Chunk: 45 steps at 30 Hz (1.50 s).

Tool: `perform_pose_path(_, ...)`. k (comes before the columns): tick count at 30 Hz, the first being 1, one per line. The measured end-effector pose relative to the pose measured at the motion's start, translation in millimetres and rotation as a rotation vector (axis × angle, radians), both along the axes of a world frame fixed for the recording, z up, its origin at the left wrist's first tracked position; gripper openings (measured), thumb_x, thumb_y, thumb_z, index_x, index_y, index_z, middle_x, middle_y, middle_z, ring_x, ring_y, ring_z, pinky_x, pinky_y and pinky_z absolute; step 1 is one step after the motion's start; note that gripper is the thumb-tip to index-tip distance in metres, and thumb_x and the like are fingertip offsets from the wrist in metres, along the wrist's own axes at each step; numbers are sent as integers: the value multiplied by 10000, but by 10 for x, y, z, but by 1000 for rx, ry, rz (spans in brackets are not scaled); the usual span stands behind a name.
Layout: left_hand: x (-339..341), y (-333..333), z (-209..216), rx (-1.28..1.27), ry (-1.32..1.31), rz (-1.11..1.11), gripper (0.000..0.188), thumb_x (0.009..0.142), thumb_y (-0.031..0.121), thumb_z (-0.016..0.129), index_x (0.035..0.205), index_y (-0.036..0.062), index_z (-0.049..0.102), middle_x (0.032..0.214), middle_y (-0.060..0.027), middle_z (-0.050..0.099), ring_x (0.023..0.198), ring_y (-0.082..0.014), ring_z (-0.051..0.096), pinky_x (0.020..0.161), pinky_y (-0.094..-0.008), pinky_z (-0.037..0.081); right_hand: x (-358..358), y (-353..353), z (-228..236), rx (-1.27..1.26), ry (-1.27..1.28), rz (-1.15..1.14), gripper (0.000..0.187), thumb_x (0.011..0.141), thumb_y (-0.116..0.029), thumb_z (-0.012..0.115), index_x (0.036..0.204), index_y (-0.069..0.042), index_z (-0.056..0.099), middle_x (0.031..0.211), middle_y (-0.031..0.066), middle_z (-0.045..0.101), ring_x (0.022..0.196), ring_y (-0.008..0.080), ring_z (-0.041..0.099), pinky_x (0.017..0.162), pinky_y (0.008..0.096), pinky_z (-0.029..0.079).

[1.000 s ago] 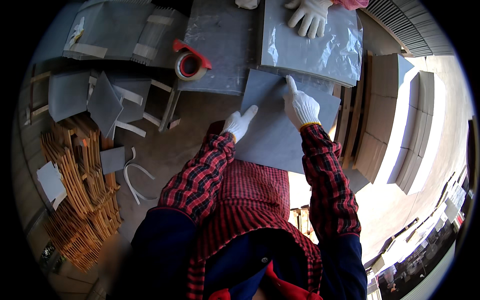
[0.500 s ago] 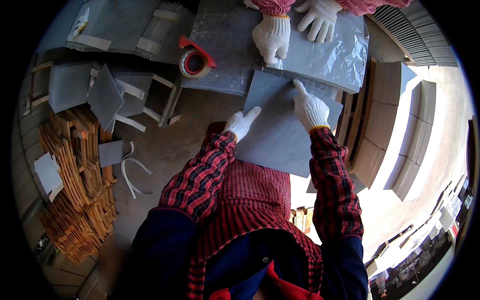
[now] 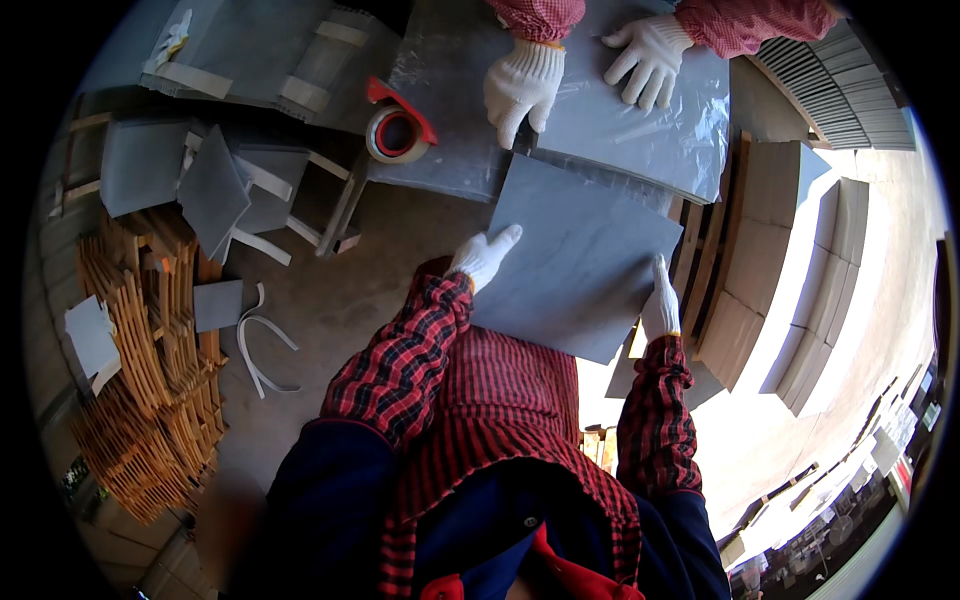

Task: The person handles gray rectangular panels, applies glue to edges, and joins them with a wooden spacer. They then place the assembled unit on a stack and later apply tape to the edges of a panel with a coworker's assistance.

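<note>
A flat grey stone tile (image 3: 580, 260) is held between my two hands, tilted in front of my apron. My left hand (image 3: 481, 258), in a white knit glove, grips its left edge with the thumb on top and the fingers hidden beneath. At the opposite edge, my gloved right hand (image 3: 660, 305) has its thumb along the rim; its other fingers are mostly hidden. The tile's far corner lies by a stack of similar tiles (image 3: 625, 140) under clear plastic film. Across from me, a co-worker's gloved hands (image 3: 525, 90) are at that stack.
A red tape dispenser (image 3: 400, 130) sits on the worktable left of the stack. Wooden slats (image 3: 150, 350) are piled at the left, near loose grey tiles (image 3: 215, 195) and white strips (image 3: 255, 345) on the floor. Rows of stacked tiles (image 3: 770, 255) stand on the right.
My right hand has moved from the tile's upper face down to its right edge. The left hand keeps its grip. The co-worker's left-side hand has shifted left, its fingers now loosened.
</note>
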<state>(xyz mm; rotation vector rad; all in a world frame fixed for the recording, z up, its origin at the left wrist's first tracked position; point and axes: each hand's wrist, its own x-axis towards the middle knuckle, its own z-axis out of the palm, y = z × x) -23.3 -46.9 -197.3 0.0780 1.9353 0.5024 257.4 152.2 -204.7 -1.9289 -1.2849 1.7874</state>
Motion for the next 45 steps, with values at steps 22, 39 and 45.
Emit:
perform_pose_path(22,18,-2184,803,230,132,295,811,986,665,532,1395,-34,564,1290,-245,672,1228,-361,629,1055,-414,466,-1108,-1217,1070,62,217,448,749,1093,-542,427,1534,63,408,1513,136,496,1334,220,480,1142,352,365)
perform_pose_path(39,-949,-4857,1677,224,435,753,850,929,730,554,1315,-28,566,1097,-288,722,1080,-454,689,921,-469,525,-3445,-3476,1135,-35,487,637,585,1044,-541,562,1223,10,643,1132,47,614,1016,146,552,911,314,473)
perform_pose_path(45,-1582,-5530,1669,69,448,784,814,957,725,498,1289,-15,566,1064,-290,714,1020,-458,688,887,-482,512,-4327,-4179,1132,-27,406,820,691,1001,-635,566,1294,-11,616,1150,50,622,1007,159,583,876,315,502)
